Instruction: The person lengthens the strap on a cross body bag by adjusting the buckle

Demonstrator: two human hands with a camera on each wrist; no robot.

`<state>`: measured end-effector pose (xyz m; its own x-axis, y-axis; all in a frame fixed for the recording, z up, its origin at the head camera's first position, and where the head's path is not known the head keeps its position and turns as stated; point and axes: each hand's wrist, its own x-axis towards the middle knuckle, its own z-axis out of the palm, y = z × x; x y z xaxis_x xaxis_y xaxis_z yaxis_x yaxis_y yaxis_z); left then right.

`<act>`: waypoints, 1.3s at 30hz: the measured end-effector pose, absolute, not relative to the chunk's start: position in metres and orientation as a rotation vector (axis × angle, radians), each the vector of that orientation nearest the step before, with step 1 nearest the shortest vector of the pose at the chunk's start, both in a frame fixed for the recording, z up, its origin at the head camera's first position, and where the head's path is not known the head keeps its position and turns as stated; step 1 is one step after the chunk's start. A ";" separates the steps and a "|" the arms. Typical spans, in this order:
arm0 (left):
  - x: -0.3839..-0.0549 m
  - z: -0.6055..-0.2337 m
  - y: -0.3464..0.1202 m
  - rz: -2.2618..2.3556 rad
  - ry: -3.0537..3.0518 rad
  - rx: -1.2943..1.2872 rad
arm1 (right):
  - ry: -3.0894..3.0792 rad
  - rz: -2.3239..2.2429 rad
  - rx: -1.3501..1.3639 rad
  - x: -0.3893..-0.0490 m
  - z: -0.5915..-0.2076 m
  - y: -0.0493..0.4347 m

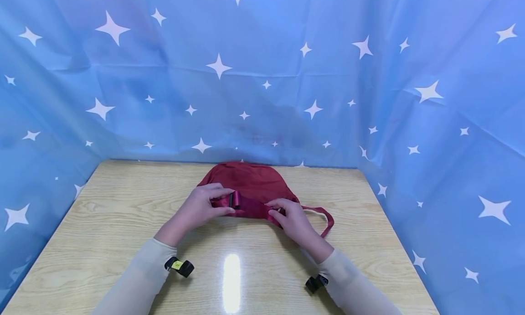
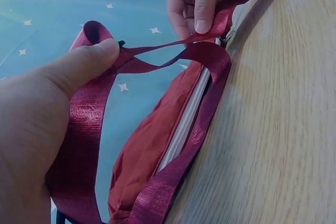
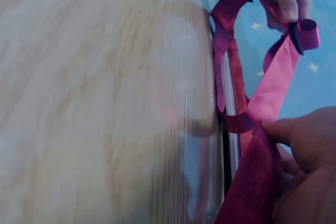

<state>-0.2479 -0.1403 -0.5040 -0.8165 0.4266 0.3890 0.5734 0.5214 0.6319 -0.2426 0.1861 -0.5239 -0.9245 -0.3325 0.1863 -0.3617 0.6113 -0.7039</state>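
Note:
A dark red fabric bag (image 1: 248, 180) with a rounded top lies at the far edge of the table. Its shiny wine-red strap (image 2: 86, 111) is raised off the bag in loops. My left hand (image 1: 203, 202) pinches the strap beside a black slider buckle (image 3: 295, 38), where the webbing curls into a small loop. My right hand (image 1: 290, 217) pinches the strap farther right, between thumb and fingers. Between the hands the strap runs as a narrow, twisted band. A pale zipper (image 2: 184, 124) shows along the bag's edge in the left wrist view.
A strap loop (image 1: 326, 219) extends from the bag's right side onto the wood-grain table (image 1: 123, 224). Blue cloth with white stars (image 1: 262, 78) hangs behind and along both sides. Light glares off the table near the front.

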 end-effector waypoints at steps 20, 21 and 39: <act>-0.250 -0.504 -0.137 -1.169 -2.579 -0.837 | -2.782 1.344 0.739 -0.249 -0.513 0.151; -0.250 -0.504 -0.137 -1.170 -2.581 -0.837 | -2.778 1.351 0.740 -0.249 -0.512 0.148; -0.250 -0.504 -0.139 -1.187 -2.556 -0.856 | -2.786 1.356 0.657 -0.250 -0.517 0.157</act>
<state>-0.2497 -0.1386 -0.5039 -0.8137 0.4208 0.4009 0.5778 0.5110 0.6364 -0.2498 0.1570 -0.5171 -0.9136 -0.3758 0.1550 -0.3539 0.5475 -0.7583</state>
